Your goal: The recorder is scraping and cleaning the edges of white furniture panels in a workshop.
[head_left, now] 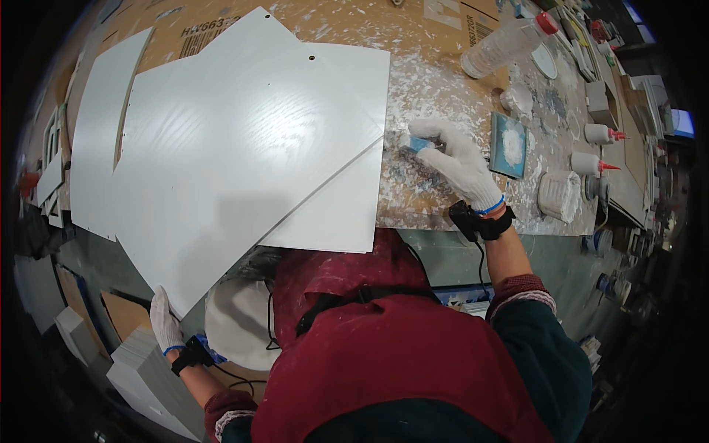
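My gloved left hand (166, 323) grips the lower-left corner of a large white panel (221, 140), its thumb lying along the edge. The panel lies askew over other white panels (325, 214), its near corner sticking out past the table's edge. My gloved right hand (459, 164) hovers beside the panels' right edge, fingers closed around a small blue piece (419, 143). Whether this piece is a scraper or a block I cannot make out. To the right of that hand lies a blue square board (508, 145) with white paste smeared on it.
White-stained cardboard (413, 88) covers the table. A clear bottle with a red cap (509, 44), a paste-covered tub (559, 196) and white squeeze bottles with red tips (591, 164) stand at the right. Below left are a white stool (240, 325) and stacked white boards (151, 376).
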`<state>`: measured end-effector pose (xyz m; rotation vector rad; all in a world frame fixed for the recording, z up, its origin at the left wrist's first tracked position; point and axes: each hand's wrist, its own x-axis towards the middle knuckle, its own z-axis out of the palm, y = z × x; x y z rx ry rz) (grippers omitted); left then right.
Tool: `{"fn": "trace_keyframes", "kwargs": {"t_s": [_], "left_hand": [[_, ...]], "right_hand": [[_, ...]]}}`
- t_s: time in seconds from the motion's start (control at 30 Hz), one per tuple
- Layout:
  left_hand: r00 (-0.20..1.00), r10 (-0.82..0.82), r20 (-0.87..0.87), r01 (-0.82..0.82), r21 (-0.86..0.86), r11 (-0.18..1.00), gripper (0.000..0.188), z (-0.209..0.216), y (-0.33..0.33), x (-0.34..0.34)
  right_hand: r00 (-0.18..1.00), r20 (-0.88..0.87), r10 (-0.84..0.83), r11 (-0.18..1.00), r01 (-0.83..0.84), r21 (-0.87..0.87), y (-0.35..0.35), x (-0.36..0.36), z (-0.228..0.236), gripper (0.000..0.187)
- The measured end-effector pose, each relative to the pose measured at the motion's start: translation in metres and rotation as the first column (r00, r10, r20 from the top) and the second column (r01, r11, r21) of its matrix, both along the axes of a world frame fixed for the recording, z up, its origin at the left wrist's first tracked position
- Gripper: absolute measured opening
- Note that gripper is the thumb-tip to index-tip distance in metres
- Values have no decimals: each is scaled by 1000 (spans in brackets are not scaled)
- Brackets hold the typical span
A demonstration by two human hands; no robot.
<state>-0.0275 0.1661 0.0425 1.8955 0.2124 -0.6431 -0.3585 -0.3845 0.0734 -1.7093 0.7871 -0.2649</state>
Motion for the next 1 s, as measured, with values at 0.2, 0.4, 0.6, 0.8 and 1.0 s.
{"fn": "trace_keyframes", "kwargs": {"t_s": [0.2,0.4,0.6,0.8,1.0], "left_hand": [[999,17,35,-19,49,999,51,2,-3,-2],[1000,10,18,-11,76,997,52,2,-3,0],[984,-89,155,64,157,986,54,2,-2,-2],[1000,13,25,-14,34,999,53,-4,3,2],[1000,6,5,-6,-17,1000,55,-10,11,7]], "right_hand": [[984,-143,107,991,-94,94,13,4,3,43],[998,42,44,883,-59,465,29,3,0,36],[998,30,-50,855,27,518,43,-2,-10,28],[989,83,-120,940,86,331,16,14,-5,23],[940,149,-308,883,224,414,9,46,-3,21]]}}
